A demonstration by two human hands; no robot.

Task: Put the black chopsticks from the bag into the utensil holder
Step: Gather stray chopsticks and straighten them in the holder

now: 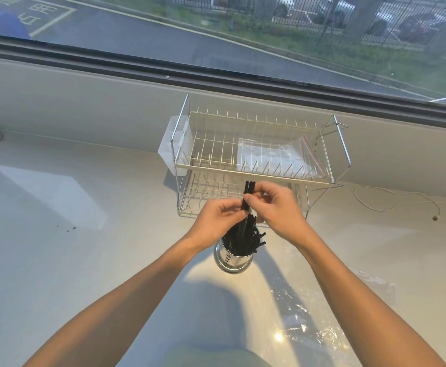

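- Your left hand (217,217) and right hand (277,205) both pinch a small bunch of black chopsticks (248,194), held near upright right above the utensil holder (232,259).
- Both hands closed narrow on the bunch: left grips lower, right fingertips higher up.
- To do it well: keep the bunch vertical, line its lower ends over the holder mouth, let it slide down rather than drop. Likely the last few to go in.
- Watch the ones already inside; they lean right and could block or get knocked out.
- Utensil holder: shiny metal cup on the desk (71,260), already packed with black chopsticks, tips fanning to the right.
- Clear plastic wrap or bag (303,327) lies crumpled on the desk near your right forearm; looks empty, can't be sure.
- Dish rack (253,165) behind the holder: upper tier holds a flat clear zip bag (277,157), contents not discernible.
- White plastic caddy (174,144) on the rack's left side, inside not visible.
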